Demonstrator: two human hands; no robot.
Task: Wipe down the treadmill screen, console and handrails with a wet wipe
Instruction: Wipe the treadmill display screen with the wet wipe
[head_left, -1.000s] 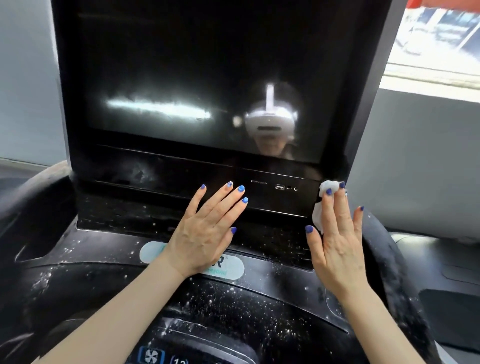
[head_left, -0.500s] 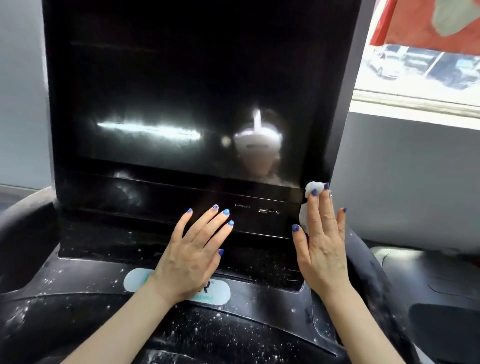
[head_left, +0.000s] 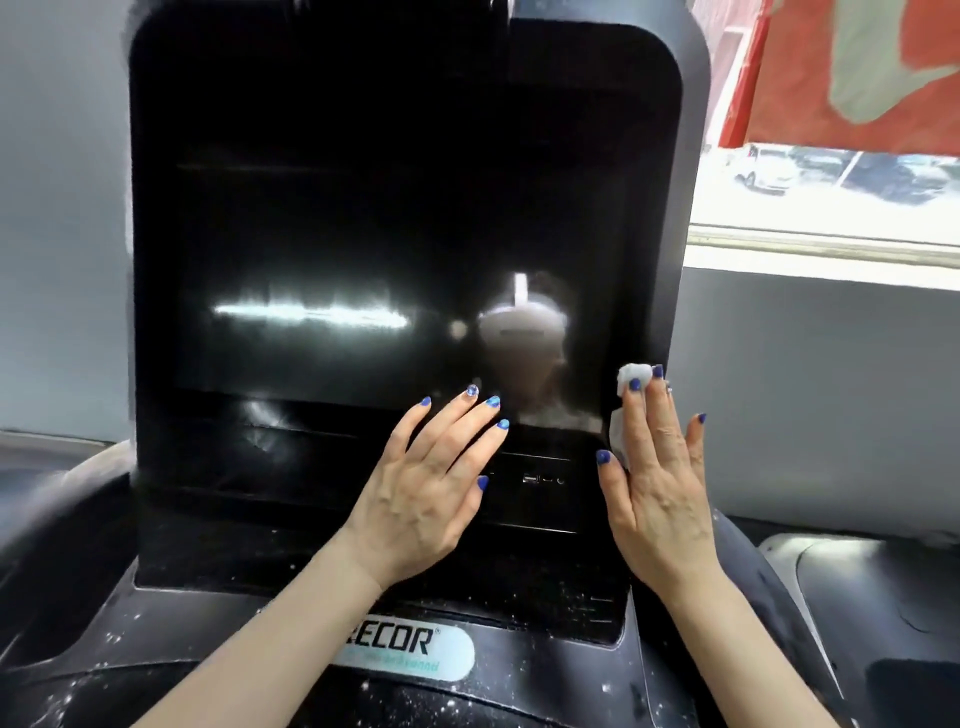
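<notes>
Right hand is pressing a wet wipe flat against the lower right corner of the treadmill screen, fingers straight and together, wipe pinned under the palm and fingertips, a bunched bit poking out past the index finger. Left hand is resting open on the dark bezel below the screen's bottom edge, fingers spread, holding nothing, likely bracing.

Wipe is looking thin, limp, damp, very light; it will probably bunch or roll under drag, so it is best kept spread under flat fingers rather than pinched. Glass is looking smooth, glossy and rigid; wet wipe should be gliding easily, moderate pressure only, and streaks likely.

Screen is reflecting a light strip and the head-worn camera. USB ports are sitting in the bezel between the hands; moisture is worth keeping off them. Console below is black, heavily speckled with white dust, carrying a logo plate at its front middle. Grey wall is behind, and a window at upper right is showing parked cars.
</notes>
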